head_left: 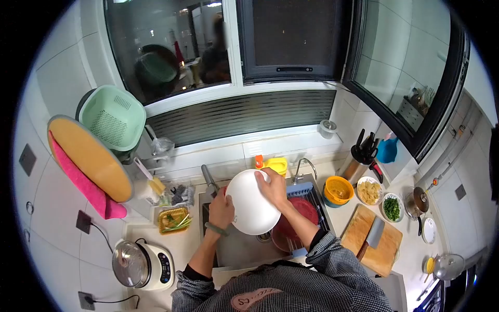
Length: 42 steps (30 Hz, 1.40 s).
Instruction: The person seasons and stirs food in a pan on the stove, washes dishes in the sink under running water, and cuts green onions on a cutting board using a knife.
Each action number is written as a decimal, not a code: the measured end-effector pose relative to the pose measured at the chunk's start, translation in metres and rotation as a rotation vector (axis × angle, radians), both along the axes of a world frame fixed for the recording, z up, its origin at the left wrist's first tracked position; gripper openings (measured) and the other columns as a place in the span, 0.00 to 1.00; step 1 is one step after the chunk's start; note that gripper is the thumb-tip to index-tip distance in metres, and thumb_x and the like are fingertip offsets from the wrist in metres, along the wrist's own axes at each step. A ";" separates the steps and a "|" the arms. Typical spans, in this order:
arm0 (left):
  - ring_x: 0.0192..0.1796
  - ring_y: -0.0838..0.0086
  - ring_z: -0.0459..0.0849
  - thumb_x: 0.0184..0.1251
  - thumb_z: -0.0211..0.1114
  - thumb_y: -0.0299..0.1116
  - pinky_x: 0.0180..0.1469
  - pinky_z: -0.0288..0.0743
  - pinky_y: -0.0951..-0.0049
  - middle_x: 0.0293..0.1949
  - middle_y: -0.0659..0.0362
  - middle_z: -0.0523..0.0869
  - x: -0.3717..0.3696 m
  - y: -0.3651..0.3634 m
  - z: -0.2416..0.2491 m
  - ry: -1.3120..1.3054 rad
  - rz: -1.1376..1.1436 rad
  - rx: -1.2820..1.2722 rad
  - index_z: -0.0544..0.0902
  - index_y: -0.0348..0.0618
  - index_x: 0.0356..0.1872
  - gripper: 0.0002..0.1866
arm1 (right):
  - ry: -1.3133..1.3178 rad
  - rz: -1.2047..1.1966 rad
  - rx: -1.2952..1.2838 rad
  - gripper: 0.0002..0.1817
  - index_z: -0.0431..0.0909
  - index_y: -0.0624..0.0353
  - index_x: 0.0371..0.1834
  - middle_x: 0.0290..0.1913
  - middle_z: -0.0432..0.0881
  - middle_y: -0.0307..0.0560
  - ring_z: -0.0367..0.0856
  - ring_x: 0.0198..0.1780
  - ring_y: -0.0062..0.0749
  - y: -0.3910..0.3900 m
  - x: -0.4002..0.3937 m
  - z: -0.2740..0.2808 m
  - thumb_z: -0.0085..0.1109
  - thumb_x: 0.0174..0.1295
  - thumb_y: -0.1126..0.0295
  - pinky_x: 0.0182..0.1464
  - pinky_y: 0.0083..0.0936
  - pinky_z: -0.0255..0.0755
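A large round white bowl point(253, 205) is held up over the sink point(228, 255), its pale surface facing me. My left hand point(222, 209) grips its left rim, with a band around the wrist. On the upper right rim my right hand point(272, 188) is closed, thumb lying on the white surface. Below and to the right, a red basin point(304, 213) sits in the sink by a blue rack point(297, 190), partly hidden by my right forearm. The faucet point(305, 165) stands behind the sink.
Right of the sink are an orange basket point(339, 190), a knife block point(358, 158), a plate of chopped greens point(391, 207) and a cutting board point(384, 255) bearing a cleaver point(373, 234). A small appliance point(145, 264) and yellow tray point(174, 220) stand left.
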State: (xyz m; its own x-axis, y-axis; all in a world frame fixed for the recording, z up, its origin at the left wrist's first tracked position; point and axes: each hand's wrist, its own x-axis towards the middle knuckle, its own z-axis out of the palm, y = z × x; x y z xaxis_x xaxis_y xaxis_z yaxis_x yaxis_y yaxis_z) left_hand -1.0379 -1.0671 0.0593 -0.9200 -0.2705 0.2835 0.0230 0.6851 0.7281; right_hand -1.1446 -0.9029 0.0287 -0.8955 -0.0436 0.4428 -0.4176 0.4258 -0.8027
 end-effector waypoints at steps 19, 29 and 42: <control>0.36 0.74 0.85 0.54 0.60 0.27 0.32 0.80 0.77 0.43 0.64 0.83 0.044 0.011 -0.046 0.441 -0.244 -0.893 0.75 0.55 0.60 0.27 | -0.178 0.554 -0.020 0.21 0.76 0.61 0.54 0.51 0.81 0.56 0.80 0.54 0.44 0.053 0.039 -0.070 0.55 0.55 0.78 0.56 0.30 0.71; 0.40 0.72 0.86 0.49 0.62 0.21 0.38 0.82 0.74 0.44 0.62 0.85 0.089 0.009 -0.098 0.502 -0.214 -0.431 0.82 0.52 0.51 0.25 | -0.355 0.541 -0.332 0.20 0.76 0.65 0.52 0.51 0.82 0.47 0.78 0.53 0.30 0.054 0.089 -0.133 0.47 0.56 0.88 0.57 0.24 0.70; 0.37 0.68 0.85 0.46 0.61 0.21 0.38 0.80 0.70 0.41 0.61 0.85 0.074 0.006 -0.051 0.353 -0.313 -0.531 0.83 0.48 0.47 0.22 | -0.114 0.657 0.003 0.21 0.76 0.64 0.49 0.45 0.81 0.53 0.81 0.48 0.48 0.033 0.101 -0.072 0.55 0.48 0.82 0.51 0.34 0.73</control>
State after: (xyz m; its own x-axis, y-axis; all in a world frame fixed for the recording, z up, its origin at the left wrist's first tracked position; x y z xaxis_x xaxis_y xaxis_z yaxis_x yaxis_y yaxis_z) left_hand -0.9635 -1.0615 0.0087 -0.7607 0.2487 0.5995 0.4497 0.8680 0.2105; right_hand -1.0431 -0.8696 -0.0433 -0.7237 -0.5973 0.3456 -0.5033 0.1143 -0.8565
